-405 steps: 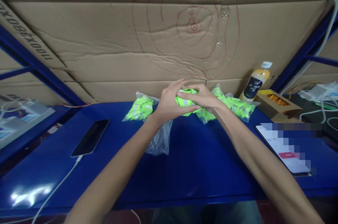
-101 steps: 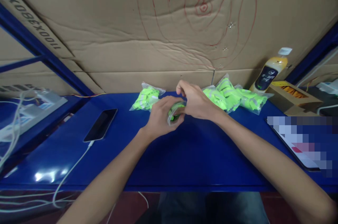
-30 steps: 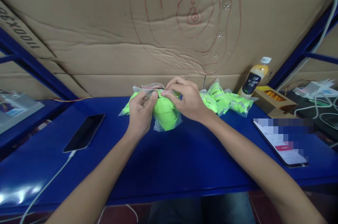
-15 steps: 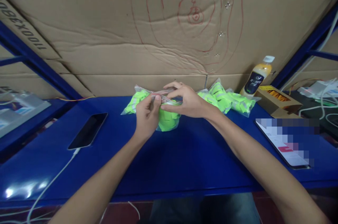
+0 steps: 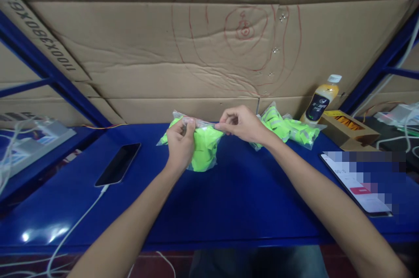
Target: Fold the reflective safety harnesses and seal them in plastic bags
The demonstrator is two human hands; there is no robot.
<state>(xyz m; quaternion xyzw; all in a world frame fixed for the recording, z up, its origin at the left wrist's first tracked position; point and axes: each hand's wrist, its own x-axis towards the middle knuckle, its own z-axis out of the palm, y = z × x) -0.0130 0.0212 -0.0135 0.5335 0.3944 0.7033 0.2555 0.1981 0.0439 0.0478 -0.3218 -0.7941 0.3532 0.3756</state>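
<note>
A clear zip bag point(image 5: 204, 151) stuffed with neon-yellow fabric hangs between my hands over the blue table. My left hand point(image 5: 181, 142) pinches the left part of its top edge, thumb pressed on the seal. At the right end of that edge, the fingertips of my right hand point(image 5: 241, 124) are closed on the plastic. Behind my left hand lies another clear bag point(image 5: 164, 139) of the same bright fabric, partly hidden. More bagged neon fabric with grey stripes point(image 5: 278, 123) lies beyond my right hand.
A drink bottle point(image 5: 320, 101) stands at the back right beside an open cardboard box point(image 5: 348, 129). One phone point(image 5: 118, 164) with a white cable lies left on the blue table point(image 5: 229, 208); a lit phone point(image 5: 356, 186) lies right. Cardboard point(image 5: 137, 51) walls the back.
My right hand has slid rightward along the bag's top edge, which is now stretched straighter. My left hand keeps its pinch. The view has shifted slightly.
</note>
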